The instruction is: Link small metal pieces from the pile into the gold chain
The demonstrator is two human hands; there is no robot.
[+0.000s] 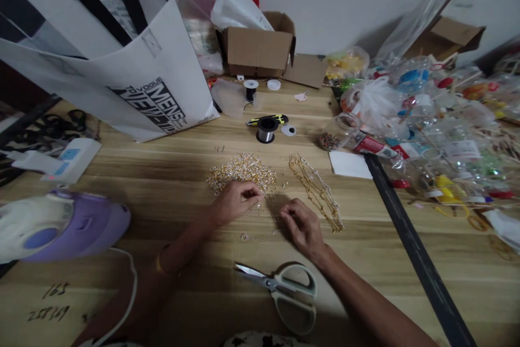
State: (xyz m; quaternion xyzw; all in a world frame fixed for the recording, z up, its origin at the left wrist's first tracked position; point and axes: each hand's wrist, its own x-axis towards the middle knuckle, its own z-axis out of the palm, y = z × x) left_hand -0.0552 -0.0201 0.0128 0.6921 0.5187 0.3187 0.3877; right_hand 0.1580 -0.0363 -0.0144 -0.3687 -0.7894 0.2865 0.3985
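My left hand (235, 202) is pinched at the front edge of a pile of small gold and silver metal links (246, 167). Thin, tiny metal pieces show just under its fingertips, too small to name. To its right, my right hand (301, 226) is closed with its fingertips together, and a bit of fine chain shows beside them. What either hand pinches is hidden or too small to make out. A short silver chain with a ring (244, 237) lies in front of the hands. Gold and silver chains (317, 190) stretch out beyond my right hand.
Scissors (276, 285) lie near me with the blades pointing left. Behind the pile are a wire spool (266, 129) and a yellow-black cutter knife (280, 118). A purple-white appliance (81, 225) and a large bag (162, 76) stand left; plastic containers (439, 130) crowd the right.
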